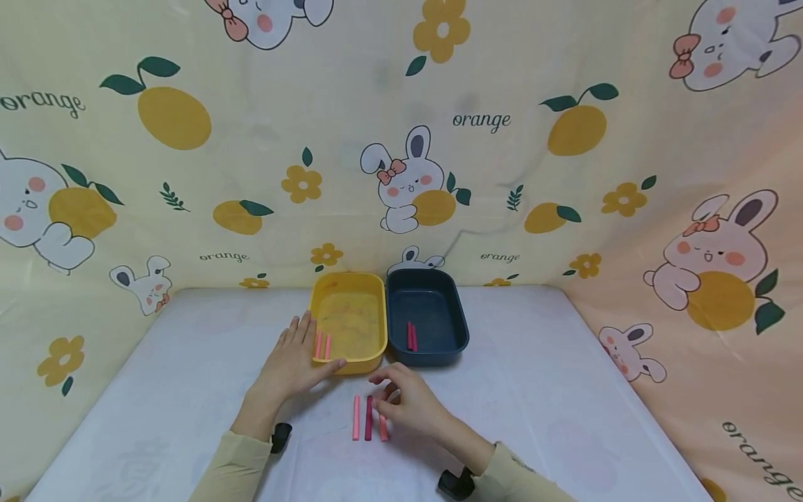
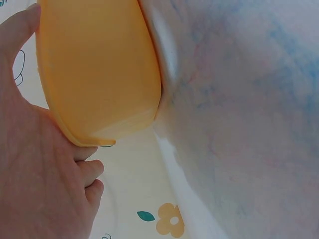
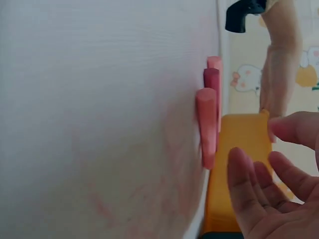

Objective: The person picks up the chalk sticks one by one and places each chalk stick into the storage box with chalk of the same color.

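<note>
My left hand (image 1: 291, 362) lies with fingers stretched along the left side of a yellow plastic bin (image 1: 351, 366), thumb at its near rim. Over the table my right hand (image 1: 408, 401) hovers with loosely bent fingers, holding nothing; the right wrist view shows a gap between thumb and fingertips. Close to it on the cloth lie a light pink crayon (image 1: 355, 418), a dark magenta crayon (image 1: 368, 422) and a salmon-pink crayon (image 3: 207, 127), side by side. The right hand partly hides the salmon one in the head view. Two light pink crayons (image 1: 327, 346) lie inside the yellow bin.
Right beside the yellow bin stands a dark blue bin (image 1: 433, 359) with two dark pink crayons (image 1: 412, 337) in it. A white cloth (image 1: 533, 390) covers the table. Behind hangs a cream curtain (image 1: 351, 90) printed with rabbits and oranges.
</note>
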`<state>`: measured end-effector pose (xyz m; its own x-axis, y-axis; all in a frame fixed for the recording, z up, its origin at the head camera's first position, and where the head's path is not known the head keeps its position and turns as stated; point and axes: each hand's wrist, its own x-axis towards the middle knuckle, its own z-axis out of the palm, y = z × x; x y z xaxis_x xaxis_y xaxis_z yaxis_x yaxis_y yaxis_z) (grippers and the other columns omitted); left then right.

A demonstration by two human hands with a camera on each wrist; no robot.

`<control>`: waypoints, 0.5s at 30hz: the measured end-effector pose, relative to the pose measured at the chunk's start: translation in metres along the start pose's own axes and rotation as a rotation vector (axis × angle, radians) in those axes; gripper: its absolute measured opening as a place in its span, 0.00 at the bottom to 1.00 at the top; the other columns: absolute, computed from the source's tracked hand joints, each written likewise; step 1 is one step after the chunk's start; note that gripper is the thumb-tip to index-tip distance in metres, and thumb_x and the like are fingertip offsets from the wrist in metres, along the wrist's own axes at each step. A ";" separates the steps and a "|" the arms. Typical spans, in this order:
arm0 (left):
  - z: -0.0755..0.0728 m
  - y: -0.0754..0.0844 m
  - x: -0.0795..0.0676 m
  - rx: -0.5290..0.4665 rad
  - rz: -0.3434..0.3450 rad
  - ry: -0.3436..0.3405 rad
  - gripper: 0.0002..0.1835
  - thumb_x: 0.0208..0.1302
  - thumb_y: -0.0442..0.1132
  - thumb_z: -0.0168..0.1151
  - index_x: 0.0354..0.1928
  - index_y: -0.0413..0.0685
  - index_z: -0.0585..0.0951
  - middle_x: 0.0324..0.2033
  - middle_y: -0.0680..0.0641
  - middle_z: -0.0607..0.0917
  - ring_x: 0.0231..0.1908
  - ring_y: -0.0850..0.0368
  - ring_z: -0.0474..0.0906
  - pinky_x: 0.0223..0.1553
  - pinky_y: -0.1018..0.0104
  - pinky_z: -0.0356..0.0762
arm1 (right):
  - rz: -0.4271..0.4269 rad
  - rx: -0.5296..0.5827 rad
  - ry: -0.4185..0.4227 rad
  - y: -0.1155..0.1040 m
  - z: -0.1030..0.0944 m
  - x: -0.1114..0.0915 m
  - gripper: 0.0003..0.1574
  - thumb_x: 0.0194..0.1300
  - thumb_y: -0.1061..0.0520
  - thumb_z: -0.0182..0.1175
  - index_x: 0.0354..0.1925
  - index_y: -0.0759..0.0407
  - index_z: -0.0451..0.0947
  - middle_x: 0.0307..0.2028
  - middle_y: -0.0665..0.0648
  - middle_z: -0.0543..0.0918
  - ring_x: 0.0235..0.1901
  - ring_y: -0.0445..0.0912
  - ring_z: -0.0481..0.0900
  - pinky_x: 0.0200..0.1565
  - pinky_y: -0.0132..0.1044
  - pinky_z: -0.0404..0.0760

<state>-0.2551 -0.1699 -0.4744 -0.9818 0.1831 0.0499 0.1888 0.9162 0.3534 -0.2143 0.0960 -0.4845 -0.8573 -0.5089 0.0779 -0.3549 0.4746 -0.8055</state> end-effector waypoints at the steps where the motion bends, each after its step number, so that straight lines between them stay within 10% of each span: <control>1: 0.000 0.000 0.000 -0.002 0.001 0.001 0.64 0.64 0.76 0.56 0.80 0.28 0.50 0.81 0.31 0.47 0.80 0.32 0.41 0.79 0.39 0.43 | 0.019 -0.006 -0.013 0.000 0.000 -0.001 0.21 0.66 0.60 0.70 0.57 0.59 0.81 0.51 0.57 0.80 0.41 0.38 0.81 0.42 0.26 0.84; 15: -0.002 0.001 -0.001 0.000 -0.001 -0.009 0.62 0.66 0.74 0.57 0.80 0.29 0.49 0.81 0.32 0.46 0.80 0.32 0.41 0.80 0.40 0.43 | 0.105 -0.112 -0.144 0.005 0.001 -0.002 0.31 0.62 0.54 0.74 0.61 0.55 0.78 0.47 0.47 0.75 0.39 0.38 0.76 0.42 0.29 0.79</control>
<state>-0.2543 -0.1694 -0.4724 -0.9818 0.1852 0.0409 0.1876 0.9166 0.3531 -0.2135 0.0986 -0.4895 -0.8326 -0.5459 -0.0939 -0.3128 0.6033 -0.7336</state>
